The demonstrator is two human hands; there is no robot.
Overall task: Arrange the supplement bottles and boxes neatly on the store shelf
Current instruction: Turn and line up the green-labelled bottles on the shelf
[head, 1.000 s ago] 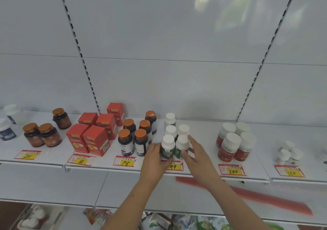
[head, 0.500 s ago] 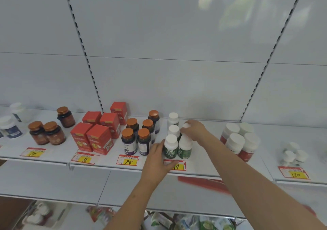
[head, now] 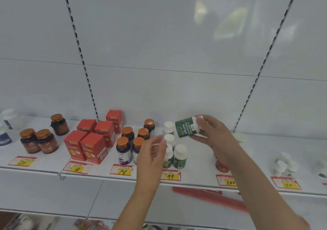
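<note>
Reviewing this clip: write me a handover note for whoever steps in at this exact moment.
Right hand grips a green bottle by its white cap, tipped sideways above the shelf.
Left hand is open, holding nothing, in front of the green bottles still standing above the 99 tag.
Done: red boxes and orange-capped bottles stand in rows.
Left: set the held bottle upright among the green bottles and square them up.

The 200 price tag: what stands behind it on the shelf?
The right forearm covers most of that spot. Behind the 200 price tag only the foot of one red-labelled bottle shows; whether more stand there cannot be seen.
</note>
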